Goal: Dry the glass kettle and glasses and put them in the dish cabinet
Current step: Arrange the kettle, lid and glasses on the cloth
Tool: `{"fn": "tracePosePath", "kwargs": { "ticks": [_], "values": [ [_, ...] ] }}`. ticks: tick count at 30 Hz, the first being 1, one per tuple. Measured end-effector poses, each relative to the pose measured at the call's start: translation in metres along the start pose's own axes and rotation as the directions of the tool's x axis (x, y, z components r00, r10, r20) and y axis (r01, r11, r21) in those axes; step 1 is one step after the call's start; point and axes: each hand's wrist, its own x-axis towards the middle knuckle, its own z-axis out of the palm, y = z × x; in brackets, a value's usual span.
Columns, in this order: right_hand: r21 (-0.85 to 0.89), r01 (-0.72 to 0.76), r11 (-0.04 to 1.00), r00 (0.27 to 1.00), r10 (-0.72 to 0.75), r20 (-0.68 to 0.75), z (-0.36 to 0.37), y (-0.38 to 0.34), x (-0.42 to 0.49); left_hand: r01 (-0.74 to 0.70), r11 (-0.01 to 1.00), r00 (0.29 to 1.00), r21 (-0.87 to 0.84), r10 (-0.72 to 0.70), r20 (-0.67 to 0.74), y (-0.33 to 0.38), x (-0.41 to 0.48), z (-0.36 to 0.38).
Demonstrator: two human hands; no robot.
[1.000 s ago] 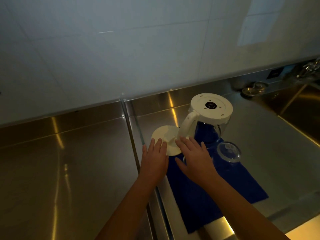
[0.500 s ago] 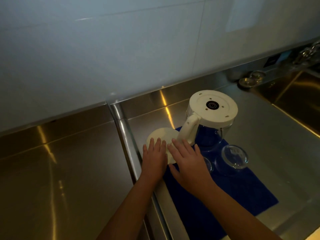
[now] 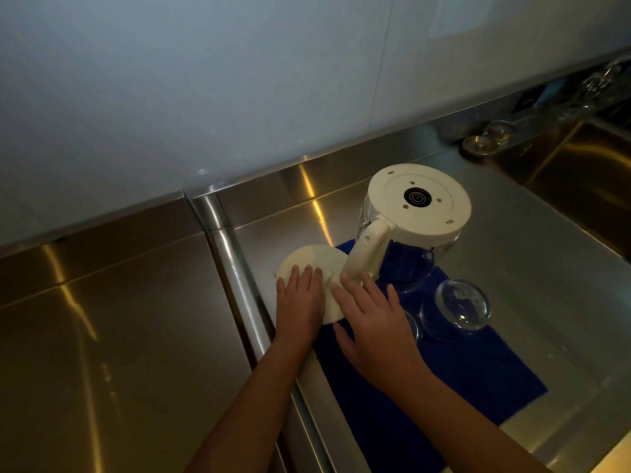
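A glass kettle with a white base and handle stands upside down on a blue cloth. Its white lid hangs open to the left, flat on the steel. My left hand lies flat on the lid with straight fingers. My right hand rests flat just right of it, fingertips at the foot of the kettle's handle. An upturned glass sits on the cloth to the right of my right hand. A second glass shows only as a rim behind that hand.
The cloth lies on a stainless steel draining surface with a raised edge on its left. A steel counter extends left. Two small metal dishes sit at the back right, beside a sink basin. White wall panels rise behind.
Both hands stay flat on the lid and by the handle. The view has shifted slightly, nothing on the cloth has moved.
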Motion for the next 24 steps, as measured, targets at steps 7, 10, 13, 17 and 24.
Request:
{"fn": "tracePosePath", "kwargs": {
  "ticks": [7,10,13,17,24],
  "values": [
    [-0.004,-0.033,0.999,0.999,0.033,0.034,0.002,0.008,-0.005,0.045,0.995,0.995,-0.088,-0.052,-0.080,0.000,0.007,0.005],
    [-0.015,-0.040,0.999,0.998,0.040,0.037,0.000,0.009,-0.006,0.035,0.990,0.979,-0.139,-0.062,-0.195,0.001,0.008,0.012],
    [-0.015,-0.044,0.999,0.998,0.044,0.042,-0.001,0.009,-0.007,0.063,0.976,0.964,-0.206,-0.113,-0.242,0.005,0.006,0.010],
    [-0.024,-0.043,0.999,0.998,0.044,0.039,-0.003,0.009,-0.008,0.099,0.966,0.957,-0.239,-0.159,-0.244,0.008,0.004,0.008],
    [-0.008,-0.019,1.000,1.000,0.019,0.015,-0.010,0.004,-0.014,0.059,0.965,0.935,-0.256,-0.143,-0.323,0.002,-0.015,-0.003]
  ]
}}
